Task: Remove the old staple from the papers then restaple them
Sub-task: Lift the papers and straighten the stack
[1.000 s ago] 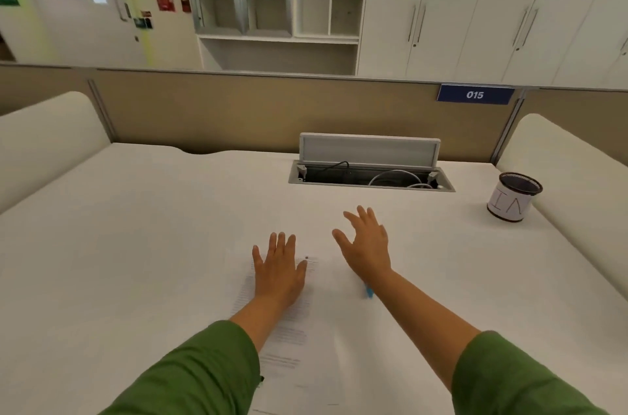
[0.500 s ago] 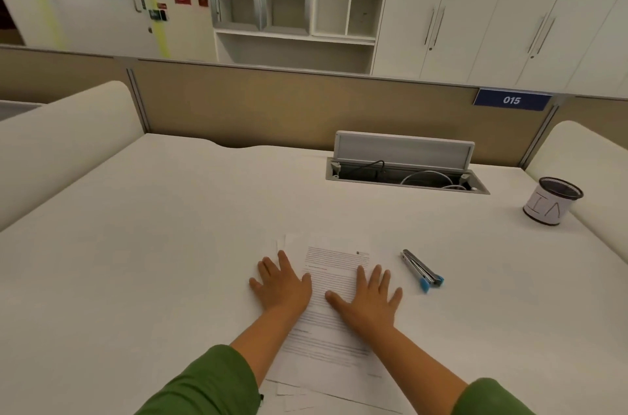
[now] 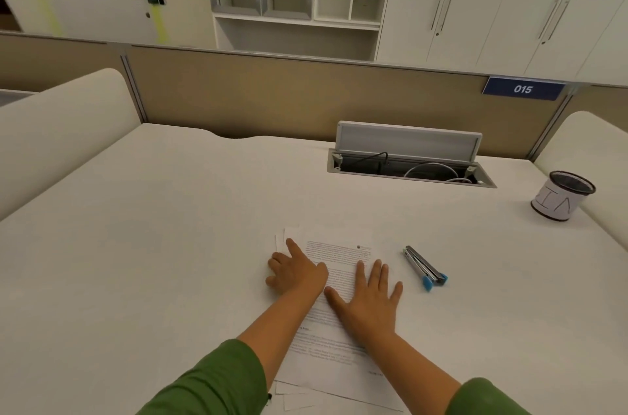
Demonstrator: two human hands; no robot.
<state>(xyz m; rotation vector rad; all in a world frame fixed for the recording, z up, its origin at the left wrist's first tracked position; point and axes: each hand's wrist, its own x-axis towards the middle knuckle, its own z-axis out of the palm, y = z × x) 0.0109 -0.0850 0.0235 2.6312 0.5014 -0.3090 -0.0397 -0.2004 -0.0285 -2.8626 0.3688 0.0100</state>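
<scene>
The right hand (image 3: 368, 299) lies flat with fingers spread on the printed papers (image 3: 339, 254), while the left hand (image 3: 294, 273) rests on the sheets' left edge, its index finger stretched toward the far-left corner and its other fingers loosely bent, holding nothing. Both forearms reach out of green sleeves (image 3: 217, 380) over a wide white surface (image 3: 170, 227) bounded at the far side by a tan partition (image 3: 272, 95) carrying a blue "015" plate (image 3: 523, 89). Set into the surface at the far right is an open cable tray (image 3: 407, 169) with its lid raised; further right stands a dark-rimmed cup (image 3: 560, 197) wrapped in white paper. The papers sit near the centre, slightly fanned, their long axis running from near to far. The stapler (image 3: 424, 268), silver with a blue end, lies just right of the papers and apart from them, its long axis angled from far-left to near-right, the blue end nearer the person. It lies to the right of the right hand, which is clearly the closer of the two and looks best placed to take it. The old staple is too small to make out; it probably sits at the far-left corner, where the left index finger points.
</scene>
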